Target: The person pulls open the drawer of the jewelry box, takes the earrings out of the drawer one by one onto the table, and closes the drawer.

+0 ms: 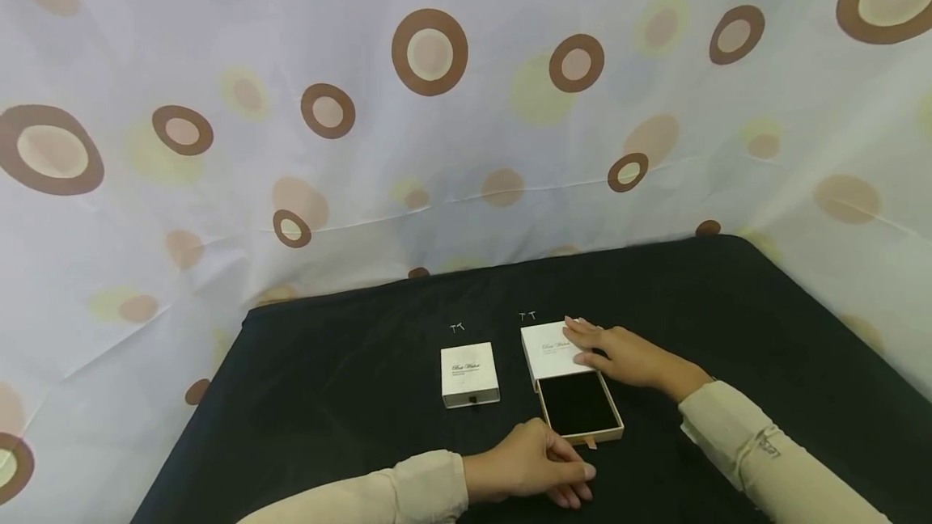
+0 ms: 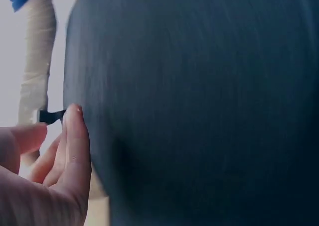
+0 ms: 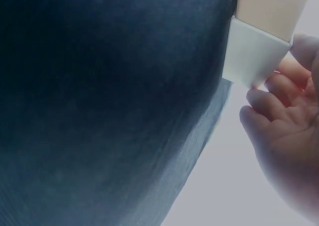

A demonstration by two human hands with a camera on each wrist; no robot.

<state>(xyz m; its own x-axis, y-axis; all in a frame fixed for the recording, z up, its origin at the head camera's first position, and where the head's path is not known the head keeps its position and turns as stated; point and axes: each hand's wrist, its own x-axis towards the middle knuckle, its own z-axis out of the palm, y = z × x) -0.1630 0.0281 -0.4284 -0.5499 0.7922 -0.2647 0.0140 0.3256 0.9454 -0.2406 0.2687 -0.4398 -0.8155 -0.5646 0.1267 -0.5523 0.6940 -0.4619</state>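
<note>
A white drawer-style gift box (image 1: 557, 352) with "Best Wishes" lettering lies on the black cloth, its tray (image 1: 612, 433) slid far out toward me. The tray has a black lining and a tan ribbon tab (image 1: 590, 443) at the front. My right hand (image 1: 622, 352) grips the white sleeve at its right side, fingers at the far corner and thumb nearer; the right wrist view shows the sleeve's white side wall (image 3: 254, 52) by the curled fingers. Just in front of the tray, near the tab, my left hand (image 1: 535, 463) hangs loosely curled, with nothing seen in it.
Left of the open box sits a second white gift box (image 1: 468, 369), closed, with a dark tab in front. Two small pale T-shaped pieces (image 1: 457, 327) lie behind it, and two similar pieces (image 1: 527, 315) behind the open box. A patterned curtain (image 1: 466, 136) hangs beyond the table.
</note>
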